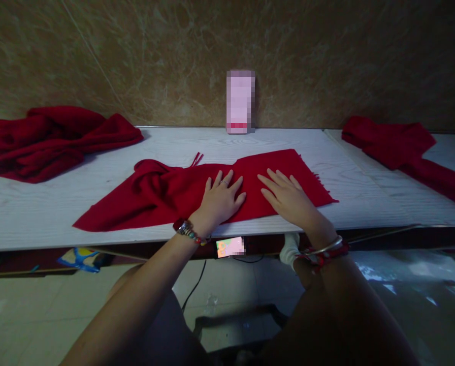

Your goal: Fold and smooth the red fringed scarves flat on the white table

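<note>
A red cloth with a fringed right edge, perhaps a scarf (250, 170), lies along the white wood-grain table (166, 140). Its right part is smooth and flat, while the left part is bunched in folds and tapers to a point. My left hand (220, 197) rests palm down near the cloth's middle, fingers spread, a ring on one finger. To its right, my right hand (288, 195) lies flat on the smooth part with its fingers stretched out. Neither hand grips the fabric.
Crumpled red cloth (60, 142) lies at the table's left, and another red cloth (395, 142) at the right. A pink phone-like object (240, 101) leans against the marbled wall (166, 56). Below the table edge are a lit phone (229, 247) and a blue-yellow packet (82, 258).
</note>
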{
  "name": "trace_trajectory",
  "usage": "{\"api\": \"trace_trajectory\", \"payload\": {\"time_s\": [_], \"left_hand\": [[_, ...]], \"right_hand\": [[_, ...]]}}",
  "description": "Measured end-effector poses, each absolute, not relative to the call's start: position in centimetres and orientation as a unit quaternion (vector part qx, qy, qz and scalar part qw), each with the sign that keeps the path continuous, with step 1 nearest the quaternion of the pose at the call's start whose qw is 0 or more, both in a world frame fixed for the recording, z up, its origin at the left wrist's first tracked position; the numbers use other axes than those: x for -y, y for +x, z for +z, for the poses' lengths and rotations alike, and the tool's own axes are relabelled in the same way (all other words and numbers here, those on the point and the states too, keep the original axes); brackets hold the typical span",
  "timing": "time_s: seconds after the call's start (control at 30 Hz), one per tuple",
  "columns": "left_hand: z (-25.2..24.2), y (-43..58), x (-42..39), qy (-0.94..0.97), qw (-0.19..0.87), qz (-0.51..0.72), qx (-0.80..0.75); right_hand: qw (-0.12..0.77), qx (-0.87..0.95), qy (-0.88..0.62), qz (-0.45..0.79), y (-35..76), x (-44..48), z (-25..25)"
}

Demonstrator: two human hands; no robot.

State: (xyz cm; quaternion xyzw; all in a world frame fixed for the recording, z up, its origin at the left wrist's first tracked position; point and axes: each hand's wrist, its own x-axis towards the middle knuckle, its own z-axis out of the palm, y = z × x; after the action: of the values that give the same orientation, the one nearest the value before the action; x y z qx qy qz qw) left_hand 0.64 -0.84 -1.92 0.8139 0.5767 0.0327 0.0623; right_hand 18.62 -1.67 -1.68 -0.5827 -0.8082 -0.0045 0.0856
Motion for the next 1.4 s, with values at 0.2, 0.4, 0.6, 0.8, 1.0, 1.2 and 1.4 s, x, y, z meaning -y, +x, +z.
{"api": "trace_trajectory", "payload": {"time_s": [0.2,0.4,0.6,0.8,1.0,1.2,1.4], "left_hand": [[-1.9,0.6,0.7,0.827,0.071,0.026,-0.557],[-2.1,1.7,0.7,0.839,0.08,0.033,-0.538],[-2.0,2.4,0.9,0.844,0.091,0.02,-0.529],[-1.7,2.4,1.0,0.843,0.087,0.017,-0.531],[-1.9,2.3,1.0,0.841,0.086,0.014,-0.533],[-1.9,1.2,1.5,0.84,0.071,0.007,-0.538],[-1.9,1.1,1.7,0.84,0.057,0.004,-0.54]], "right_hand": [[0.079,0.799,-0.597,0.002,19.2,1.3,-1.6],[0.064,0.778,-0.625,0.02,20.7,0.9,-1.3],[0.091,0.762,-0.64,0.039,22.4,0.2,-1.2],[0.165,0.778,-0.606,0.003,20.6,0.0,-0.9],[0.11,0.798,-0.591,0.025,19.8,-0.5,-1.6],[0.087,0.778,-0.622,0.023,21.9,-1.4,-1.5],[0.101,0.736,-0.669,0.006,24.5,-2.2,-1.6]]}}
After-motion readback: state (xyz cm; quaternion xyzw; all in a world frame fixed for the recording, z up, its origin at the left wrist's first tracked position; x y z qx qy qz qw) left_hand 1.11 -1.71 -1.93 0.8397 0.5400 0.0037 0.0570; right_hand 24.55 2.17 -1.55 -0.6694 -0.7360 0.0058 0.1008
